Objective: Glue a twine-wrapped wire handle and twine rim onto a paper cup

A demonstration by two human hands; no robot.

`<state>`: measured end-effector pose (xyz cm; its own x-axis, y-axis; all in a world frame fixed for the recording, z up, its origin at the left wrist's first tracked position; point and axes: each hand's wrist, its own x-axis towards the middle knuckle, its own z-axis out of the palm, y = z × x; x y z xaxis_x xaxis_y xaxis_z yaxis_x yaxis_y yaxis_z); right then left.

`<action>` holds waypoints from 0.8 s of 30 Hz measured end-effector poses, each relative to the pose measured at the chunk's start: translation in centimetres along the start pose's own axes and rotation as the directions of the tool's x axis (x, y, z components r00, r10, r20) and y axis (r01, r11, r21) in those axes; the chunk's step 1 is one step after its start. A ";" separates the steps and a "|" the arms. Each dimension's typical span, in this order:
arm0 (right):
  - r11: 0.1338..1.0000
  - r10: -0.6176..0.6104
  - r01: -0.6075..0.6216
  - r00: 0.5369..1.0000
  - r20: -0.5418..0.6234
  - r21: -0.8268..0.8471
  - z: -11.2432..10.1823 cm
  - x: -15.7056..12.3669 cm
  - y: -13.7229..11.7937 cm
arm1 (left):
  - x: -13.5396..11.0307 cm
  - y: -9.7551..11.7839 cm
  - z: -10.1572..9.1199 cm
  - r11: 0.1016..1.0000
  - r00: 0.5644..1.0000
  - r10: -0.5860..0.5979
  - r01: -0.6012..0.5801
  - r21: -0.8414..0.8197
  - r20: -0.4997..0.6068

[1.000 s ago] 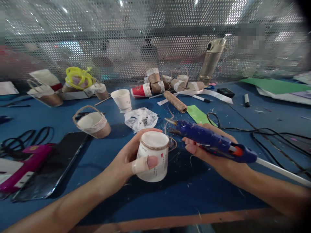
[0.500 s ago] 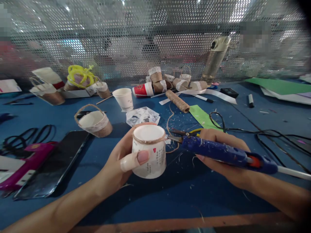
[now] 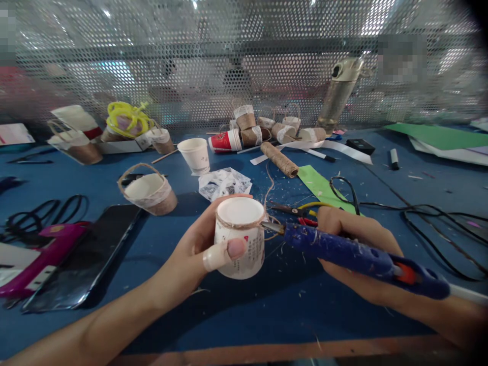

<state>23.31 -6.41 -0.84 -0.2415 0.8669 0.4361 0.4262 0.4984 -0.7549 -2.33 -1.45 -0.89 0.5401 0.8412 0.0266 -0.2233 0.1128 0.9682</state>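
Note:
My left hand (image 3: 208,244) is wrapped round a white paper cup (image 3: 247,254), its bandaged thumb across the printed front. Brown twine (image 3: 233,223) circles the cup just under the rim and trails off behind it on the right. In my right hand (image 3: 358,239) is a blue hot glue gun (image 3: 339,251) with a white glue stick in its rear end. The gun's metal nozzle is at the cup's right side, by the twine; whether it touches cannot be made out. Scissors (image 3: 287,209) lie behind the nozzle, partly hidden.
A twine roll (image 3: 280,160) and green paper (image 3: 322,185) lie behind my hands. At left are a twine-handled cup basket (image 3: 150,193), a phone (image 3: 87,259) and a magenta glue gun (image 3: 46,259). Small cup baskets (image 3: 246,119) are piled by the mesh screen (image 3: 190,66). A black cable (image 3: 404,208) runs right.
The cup in my left hand has shifted slightly right. The glue gun has moved right and tilted more, its nozzle lower and still beside the cup's rim.

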 end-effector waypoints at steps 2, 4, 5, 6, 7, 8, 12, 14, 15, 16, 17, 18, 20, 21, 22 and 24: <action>0.999 -0.028 0.028 0.999 -0.021 -0.040 0.1 0.0 -0.1 | -0.1 -0.1 -0.1 1.000 1.000 -0.001 0.000 0.019 0.016; 0.997 -0.061 0.059 0.997 -0.042 -0.050 0.2 0.0 0.0 | -0.1 -0.1 -0.1 1.000 1.000 0.010 -0.010 0.020 0.007; 0.997 -0.062 0.059 0.997 -0.051 -0.055 0.2 -0.1 0.0 | -0.2 -0.1 -0.1 1.000 1.000 0.016 -0.016 0.014 -0.001; 0.997 -0.051 0.048 0.997 -0.053 -0.065 0.2 -0.1 0.1 | -0.2 0.0 -0.1 1.000 1.000 0.016 -0.016 0.008 0.001; 0.997 -0.030 0.026 0.998 -0.054 -0.077 0.1 -0.1 0.1 | -0.2 0.1 -0.1 1.000 1.000 0.014 -0.014 0.004 0.004; 0.996 -0.011 0.007 0.998 -0.054 -0.088 0.1 -0.1 0.0 | -0.2 0.1 -0.1 1.000 1.000 0.006 -0.006 0.003 0.009; 0.994 0.026 -0.028 0.999 -0.025 -0.102 0.0 0.0 -0.4 | 0.0 0.2 0.0 1.000 1.000 -0.013 0.013 0.021 -0.025; 0.992 0.015 -0.018 0.999 -0.028 -0.125 0.0 0.1 -0.6 | 0.1 0.3 0.0 1.000 0.999 -0.025 0.025 0.013 -0.032; 0.990 0.004 -0.008 1.000 -0.030 -0.141 0.0 0.2 -0.7 | 0.1 0.3 0.0 1.000 0.999 -0.026 0.026 0.006 -0.030; 0.988 -0.006 0.002 1.000 -0.028 -0.154 0.1 0.2 -0.8 | 0.2 0.3 0.1 1.000 0.999 -0.023 0.023 -0.001 -0.027; 0.986 -0.014 0.010 1.000 -0.022 -0.164 0.1 0.2 -0.8 | 0.2 0.4 0.1 1.000 1.000 -0.017 0.017 -0.008 -0.022; 0.987 -0.023 0.020 1.000 -0.015 -0.160 0.1 0.2 -0.8 | 0.2 0.4 0.1 1.000 1.000 -0.014 0.014 -0.009 -0.013; 0.991 -0.042 0.041 0.999 -0.004 -0.127 0.1 0.0 -0.8 | 0.1 0.5 0.1 1.000 1.000 -0.012 0.012 0.001 0.016; 0.992 -0.043 0.042 0.999 -0.009 -0.119 0.1 0.0 -0.8 | 0.1 0.5 0.0 1.000 0.999 -0.014 0.014 0.011 0.035; 0.992 -0.039 0.036 0.999 -0.018 -0.123 0.0 -0.1 -0.8 | 0.2 0.5 -0.1 1.000 0.999 -0.005 0.004 0.021 0.046; 0.986 -0.014 0.009 1.000 -0.027 -0.165 0.0 -0.1 -0.9 | 0.2 0.5 -0.4 0.999 0.998 -0.010 0.008 0.035 0.068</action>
<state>22.96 -6.92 -0.17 -0.2235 0.8595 0.4597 0.5622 0.4989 -0.6595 -2.64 -1.00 -0.50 0.5961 0.8022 0.0336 -0.1909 0.1010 0.9764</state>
